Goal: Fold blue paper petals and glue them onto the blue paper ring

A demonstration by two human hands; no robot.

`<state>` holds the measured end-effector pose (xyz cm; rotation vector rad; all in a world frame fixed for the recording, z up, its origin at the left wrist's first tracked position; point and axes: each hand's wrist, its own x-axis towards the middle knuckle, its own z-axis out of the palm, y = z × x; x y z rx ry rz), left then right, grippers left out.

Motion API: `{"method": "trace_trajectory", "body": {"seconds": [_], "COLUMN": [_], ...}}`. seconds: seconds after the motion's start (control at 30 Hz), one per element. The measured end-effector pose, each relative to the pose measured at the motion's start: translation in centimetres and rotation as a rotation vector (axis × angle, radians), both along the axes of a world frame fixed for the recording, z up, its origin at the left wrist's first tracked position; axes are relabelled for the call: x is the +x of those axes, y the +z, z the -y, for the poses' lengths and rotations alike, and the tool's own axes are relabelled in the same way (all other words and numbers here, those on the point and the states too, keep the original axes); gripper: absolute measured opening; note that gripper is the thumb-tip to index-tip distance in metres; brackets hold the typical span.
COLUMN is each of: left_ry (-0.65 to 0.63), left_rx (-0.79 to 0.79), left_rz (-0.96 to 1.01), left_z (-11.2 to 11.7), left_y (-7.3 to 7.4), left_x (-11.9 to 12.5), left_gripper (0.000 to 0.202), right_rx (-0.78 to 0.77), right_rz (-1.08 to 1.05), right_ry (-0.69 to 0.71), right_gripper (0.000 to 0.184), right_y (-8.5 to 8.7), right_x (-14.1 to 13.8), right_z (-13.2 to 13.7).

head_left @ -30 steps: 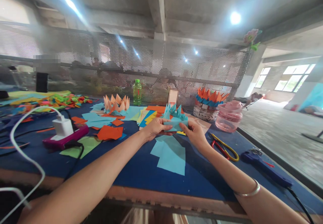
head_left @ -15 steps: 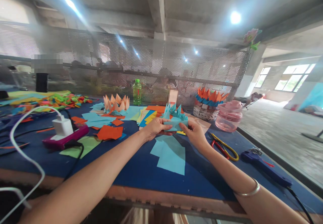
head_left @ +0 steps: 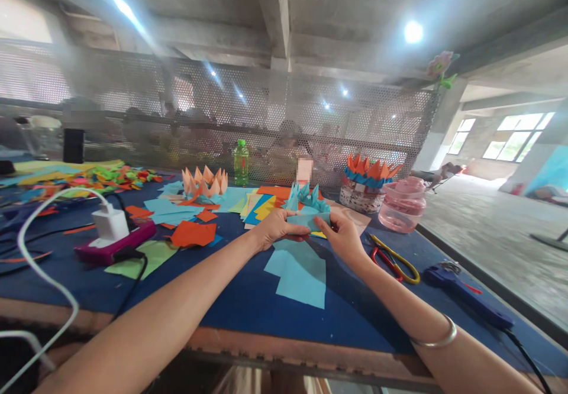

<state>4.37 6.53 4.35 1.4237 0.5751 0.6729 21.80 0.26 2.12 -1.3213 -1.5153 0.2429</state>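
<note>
**Light-blue paper (head_left: 304, 221) pinched two-handed over a crowded blue tabletop (head_left: 364, 317)**

So from my end of the feed, far left is a heap of bright scraps (head_left: 119, 176), then a purple power strip (head_left: 115, 246) with a white charger (head_left: 110, 225) in it. A spiky peach paper ring (head_left: 205, 186) stands near a green bottle (head_left: 241, 163), I'd guess pushed back to free up the front.

Middle: left hand (head_left: 273, 229) has one end of the light-blue paper between thumb and fingers, right hand (head_left: 344, 232) grips the other, raised above some loose blue sheets (head_left: 304, 275). Thumbs on the near face, probably to hold it flat.

Further right, a basket (head_left: 361, 197) props up an orange-and-blue spiky ring (head_left: 370, 170), beside a pink jar (head_left: 403, 204). Scissors-like handles (head_left: 394, 261) and what looks like a glue gun (head_left: 468, 296) lie handy for the right arm, I reckon.

Can't make out: most fingers behind the paper, or whether it touches the blue spiky piece (head_left: 304, 194) it partly covers. The gun's cord runs out of frame; everything past the mesh (head_left: 248, 98) is murky.
</note>
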Motion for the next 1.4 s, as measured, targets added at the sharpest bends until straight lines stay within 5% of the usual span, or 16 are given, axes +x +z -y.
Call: {"method": "trace_trajectory", "body": {"seconds": [0.8,1.4], "left_ry": [0.111,0.130], "left_rx": [0.041,0.045], "left_rz": [-0.037,-0.040], "left_z": [0.7,0.0], "left_y": [0.3,0.1], "left_x": [0.4,0.6], "left_gripper": [0.022,0.033], "right_rx": [-0.081,-0.087], "right_rz": [-0.149,-0.102], "right_ry": [0.178,0.166], "right_gripper": [0.033,0.037], "right_y": [0.3,-0.6], "right_x": [-0.7,0.0], "right_z": [0.1,-0.8]}}
